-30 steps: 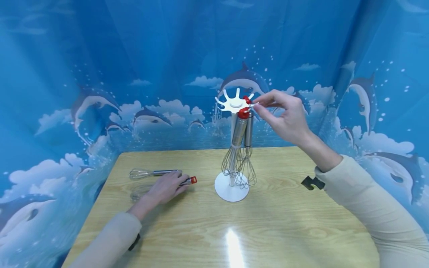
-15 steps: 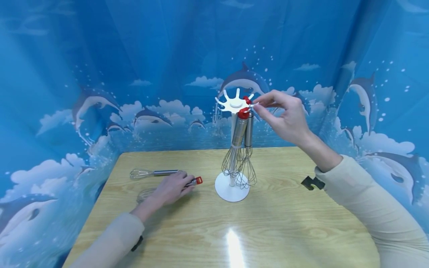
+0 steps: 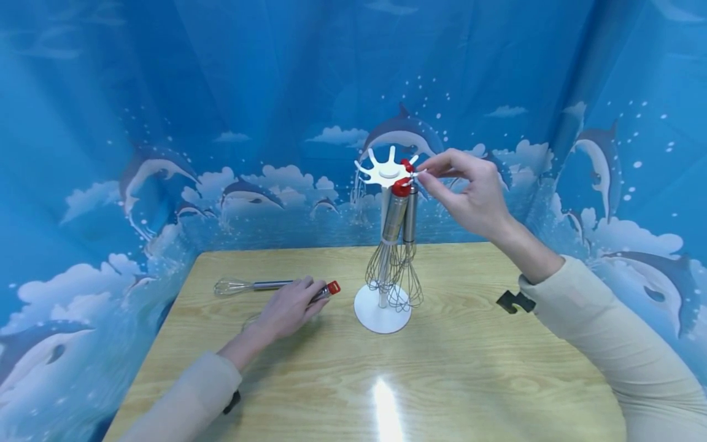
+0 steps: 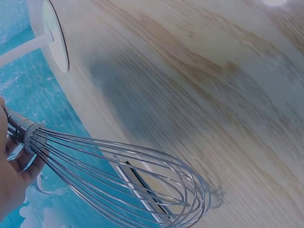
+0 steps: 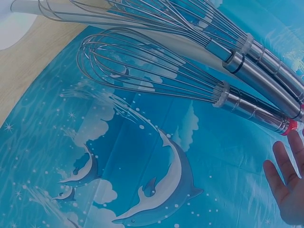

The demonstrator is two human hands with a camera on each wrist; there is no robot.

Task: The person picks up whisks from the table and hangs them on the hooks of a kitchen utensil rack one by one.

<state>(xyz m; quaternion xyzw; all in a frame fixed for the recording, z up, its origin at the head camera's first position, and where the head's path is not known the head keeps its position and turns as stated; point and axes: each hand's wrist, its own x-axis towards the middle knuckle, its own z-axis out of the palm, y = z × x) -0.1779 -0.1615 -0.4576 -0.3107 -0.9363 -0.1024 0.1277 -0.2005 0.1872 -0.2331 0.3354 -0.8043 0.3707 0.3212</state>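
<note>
My left hand (image 3: pixel 288 307) grips a steel-handled whisk with a red end (image 3: pixel 334 287), just above the wooden table. In the left wrist view, the wire loops of this whisk (image 4: pixel 34 137) point away from the palm. My right hand (image 3: pixel 475 193) pinches one prong of a white rack's star-shaped top (image 3: pixel 389 170) between thumb and fingertips. Whisks with red ends hang from that rack, a front one (image 3: pixel 394 218) partly covering another (image 3: pixel 409 215). Three hanging whisks (image 5: pixel 251 107) show in the right wrist view.
Another whisk (image 3: pixel 270 285) lies on the table (image 3: pixel 469 368) at the back left, its handle end hidden by my left hand. The rack's round white base (image 3: pixel 381 319) stands near mid-table. A blue dolphin-print curtain (image 3: pixel 276 92) surrounds the table's back and sides.
My left hand has moved right and slightly toward the back, carrying its whisk closer to the rack. My right hand stays at the prong.
</note>
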